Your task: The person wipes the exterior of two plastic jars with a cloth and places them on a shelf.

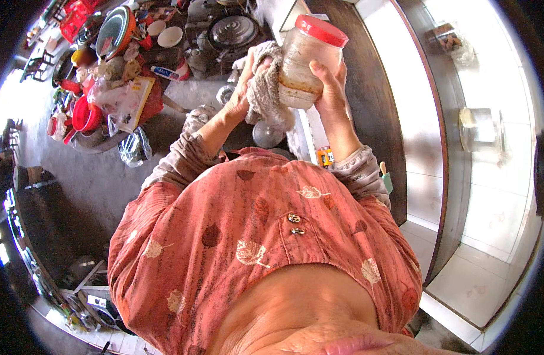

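Note:
My right hand (333, 91) grips a clear jar (298, 60) by its side, thumb across the wall. The jar is tilted and has a red screw lid (321, 30) on it. Brownish residue rings its lower part, and the wall looks cloudy. In my left hand (243, 91) is a bunched grey cloth (267, 86), pressed against or very near the jar's left side. The cloth hides some of my left fingers, and its end hangs below the hand.
A dark cabinet top (369, 111) runs along my right, beside white-tiled shelves holding a transparent container (478, 129). Ahead sits a round metal lid (234, 32). To the left are a red saucepan (86, 114), plastic bags (116, 97), white bowls (170, 37) and a large basin (114, 33).

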Motion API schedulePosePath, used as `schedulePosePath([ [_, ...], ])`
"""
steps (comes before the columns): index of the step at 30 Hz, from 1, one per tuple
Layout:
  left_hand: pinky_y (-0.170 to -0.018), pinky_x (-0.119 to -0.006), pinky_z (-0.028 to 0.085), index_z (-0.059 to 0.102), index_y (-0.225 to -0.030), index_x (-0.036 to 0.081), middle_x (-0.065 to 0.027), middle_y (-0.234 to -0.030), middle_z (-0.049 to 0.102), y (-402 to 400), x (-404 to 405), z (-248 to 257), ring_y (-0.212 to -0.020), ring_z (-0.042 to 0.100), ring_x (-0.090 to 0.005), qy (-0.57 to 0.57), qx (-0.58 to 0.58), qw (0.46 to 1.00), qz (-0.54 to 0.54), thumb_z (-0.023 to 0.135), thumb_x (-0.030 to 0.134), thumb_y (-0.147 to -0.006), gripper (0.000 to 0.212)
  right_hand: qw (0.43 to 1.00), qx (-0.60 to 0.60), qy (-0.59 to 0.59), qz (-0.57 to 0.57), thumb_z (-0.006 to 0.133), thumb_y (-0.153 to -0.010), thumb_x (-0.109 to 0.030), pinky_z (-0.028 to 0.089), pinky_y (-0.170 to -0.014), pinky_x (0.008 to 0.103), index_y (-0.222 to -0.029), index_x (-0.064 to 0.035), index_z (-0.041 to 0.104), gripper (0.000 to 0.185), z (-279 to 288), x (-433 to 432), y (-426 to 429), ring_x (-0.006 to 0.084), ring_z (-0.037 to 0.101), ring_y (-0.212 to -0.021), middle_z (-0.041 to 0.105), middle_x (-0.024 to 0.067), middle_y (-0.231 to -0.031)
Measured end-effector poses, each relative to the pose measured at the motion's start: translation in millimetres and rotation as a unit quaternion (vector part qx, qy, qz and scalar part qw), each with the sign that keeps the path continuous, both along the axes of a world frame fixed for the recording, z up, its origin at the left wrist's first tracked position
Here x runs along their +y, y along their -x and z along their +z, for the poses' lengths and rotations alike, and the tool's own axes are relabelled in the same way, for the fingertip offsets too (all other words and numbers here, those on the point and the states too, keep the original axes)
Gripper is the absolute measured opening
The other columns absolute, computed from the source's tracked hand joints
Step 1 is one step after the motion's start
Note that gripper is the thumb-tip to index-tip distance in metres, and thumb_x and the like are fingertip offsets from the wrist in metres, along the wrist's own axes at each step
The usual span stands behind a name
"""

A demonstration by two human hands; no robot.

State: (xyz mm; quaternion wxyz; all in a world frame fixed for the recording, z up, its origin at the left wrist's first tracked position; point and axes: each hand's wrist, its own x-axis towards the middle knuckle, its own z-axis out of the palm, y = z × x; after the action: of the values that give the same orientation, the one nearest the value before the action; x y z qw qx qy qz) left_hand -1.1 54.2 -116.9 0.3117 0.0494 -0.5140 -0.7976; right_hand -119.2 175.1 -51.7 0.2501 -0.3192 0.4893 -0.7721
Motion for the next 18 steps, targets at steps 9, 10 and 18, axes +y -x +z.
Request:
schedulePosePath([
  [9, -0.090, -0.035, 0.045, 0.042, -0.128, 0.007, -0.0112, -0.111, 0.058, -2, -5, 98, -0.103, 0.055, -0.0208, 0.292, -0.020, 0.939, 0.179, 0.059, 0.027, -0.095, 0.042, 0.999, 0.043, -0.012, 0.018, 0.077, -0.074, -0.011, 0.047, -0.098, 0.0378, -0.137, -0.0061, 0.042, 0.073, -13, -12, -4, 0.0231, 0.058, -0.112, 0.058, 0.0107, -0.124],
  [10, -0.086, -0.039, 0.048, 0.043, -0.126, 0.006, -0.0169, -0.105, 0.062, 0, 0, 114, -0.097, 0.060, -0.0277, 0.336, -0.031, 0.912, 0.233, 0.062, 0.026, -0.094, 0.043, 0.997, 0.067, 0.033, 0.019, 0.077, -0.075, -0.011, 0.048, -0.097, 0.0381, -0.138, -0.0070, 0.040, 0.073, -14, -17, -9, 0.0223, 0.059, -0.111, 0.058, 0.0106, -0.124],
  [18, -0.090, -0.041, 0.048, 0.041, -0.130, 0.007, -0.0168, -0.113, 0.059, -15, 27, 45, -0.105, 0.059, -0.0324, 0.361, -0.108, 0.903, 0.206, 0.072, 0.015, -0.082, 0.059, 0.989, 0.106, 0.052, -0.090, 0.074, -0.080, -0.014, 0.048, -0.097, 0.0376, -0.136, -0.0065, 0.040, 0.066, 26, -18, 5, 0.0217, 0.056, -0.113, 0.055, 0.0105, -0.126],
])
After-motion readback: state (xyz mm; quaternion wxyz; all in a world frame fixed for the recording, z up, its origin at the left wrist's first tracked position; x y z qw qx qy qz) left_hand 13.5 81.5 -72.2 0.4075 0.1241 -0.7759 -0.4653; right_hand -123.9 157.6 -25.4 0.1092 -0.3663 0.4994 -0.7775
